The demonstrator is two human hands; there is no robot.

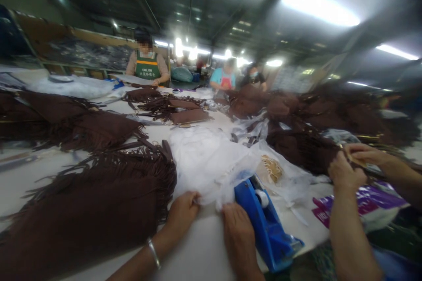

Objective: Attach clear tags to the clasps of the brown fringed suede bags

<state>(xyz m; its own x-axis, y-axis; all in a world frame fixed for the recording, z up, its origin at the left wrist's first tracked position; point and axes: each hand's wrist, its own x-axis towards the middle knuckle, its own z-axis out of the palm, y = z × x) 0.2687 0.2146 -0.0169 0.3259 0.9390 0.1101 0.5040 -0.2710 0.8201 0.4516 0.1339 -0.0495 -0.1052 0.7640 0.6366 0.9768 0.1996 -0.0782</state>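
- My left hand (182, 214) is closed in a pinch on the near edge of the white plastic bag (204, 162); a bracelet (153, 252) sits on that wrist.
- My right hand (238, 233) is curled down on the same edge, grasping it. I think 2 grips on 1 edge hold this thin, slippery film stretched.
- The bag lies on the counter (198, 259) directly in front of me, between my hands and the far piles.
- The blue tape dispenser (268, 228) stands just beside my right hand, probably for easy reach.
- A brown fringed piece (99, 210) lies left of my left hand.
- On the right, a co-worker's hands (346, 173) are busy above a purple printed packet (372, 202).
- 3 people (147, 68) work at the far end.
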